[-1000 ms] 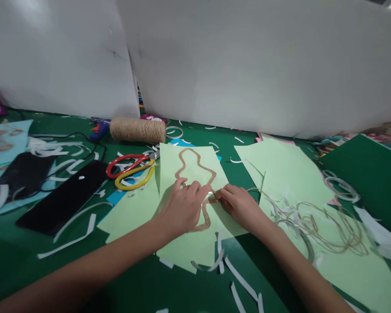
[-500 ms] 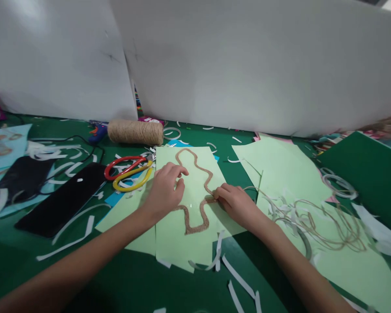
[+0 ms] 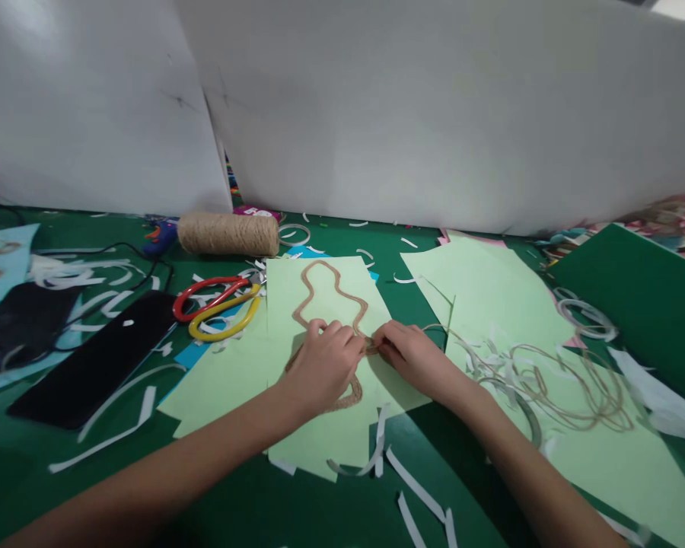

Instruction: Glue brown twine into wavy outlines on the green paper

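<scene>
A pale green sheet of paper [image 3: 285,293] lies in front of me, with an outline of brown jute twine [image 3: 364,307] laid on it in a curvy, vase-like shape. My left hand [image 3: 326,364] rests over the lower part of the outline, fingers curled and fingertips pressing at the twine near its right side. Close beside it, my right hand [image 3: 406,352] pinches the twine at the outline's right edge. From that hand the loose twine [image 3: 571,388] runs right into a tangled coil on another green sheet [image 3: 491,281]. My left hand hides part of the outline.
Red-and-yellow-handled scissors [image 3: 224,308], a spool of jute twine [image 3: 228,234] and a blue glue gun [image 3: 160,237] lie at left, near a black panel [image 3: 100,361]. White paper strips [image 3: 415,482] litter the green table. A tape roll [image 3: 587,313] sits at right; white boards [image 3: 405,106] stand behind.
My left hand has moved right and down from above the paper onto the twine beside my right hand. My right hand keeps its pinch at the outline's edge. The view has shifted slightly.
</scene>
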Tool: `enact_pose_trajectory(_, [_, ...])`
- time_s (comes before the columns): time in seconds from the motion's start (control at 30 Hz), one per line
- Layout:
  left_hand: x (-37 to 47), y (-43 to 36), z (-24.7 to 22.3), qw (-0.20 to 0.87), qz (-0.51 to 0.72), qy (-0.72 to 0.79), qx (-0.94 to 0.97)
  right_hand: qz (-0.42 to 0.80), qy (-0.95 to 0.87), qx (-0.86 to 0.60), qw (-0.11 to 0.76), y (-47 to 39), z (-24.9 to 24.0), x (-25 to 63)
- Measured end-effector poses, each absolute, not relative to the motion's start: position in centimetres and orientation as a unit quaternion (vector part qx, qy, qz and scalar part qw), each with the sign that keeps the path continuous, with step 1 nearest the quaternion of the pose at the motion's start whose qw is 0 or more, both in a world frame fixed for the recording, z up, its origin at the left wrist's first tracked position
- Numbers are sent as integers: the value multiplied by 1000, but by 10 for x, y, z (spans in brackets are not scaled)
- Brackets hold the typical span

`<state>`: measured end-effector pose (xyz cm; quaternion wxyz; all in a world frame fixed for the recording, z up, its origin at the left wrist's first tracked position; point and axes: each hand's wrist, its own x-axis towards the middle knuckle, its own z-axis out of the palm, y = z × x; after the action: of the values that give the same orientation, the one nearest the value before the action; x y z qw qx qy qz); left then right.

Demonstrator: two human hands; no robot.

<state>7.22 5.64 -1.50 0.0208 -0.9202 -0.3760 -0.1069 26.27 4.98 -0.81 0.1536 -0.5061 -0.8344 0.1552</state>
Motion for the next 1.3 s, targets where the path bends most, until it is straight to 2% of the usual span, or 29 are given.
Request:
enact_pose_trajectory(0.8, [71, 60, -10, 20, -94, -329, -939, 155, -842, -488, 171, 53, -8, 272])
enact_pose_trajectory(0.93, [67, 56, -3, -19, -77, -310, -948, 162, -853, -475, 144, 39, 0, 268])
enact_pose_trajectory(1.17, [46, 53, 5, -25, -84, -230, -969, 117, -875, -463, 75, 8, 6, 262])
enact_pose_trajectory(1.3, [36, 48, 7, -34, -82, -221, -971, 102, -883, -450, 82, 9, 4, 261])
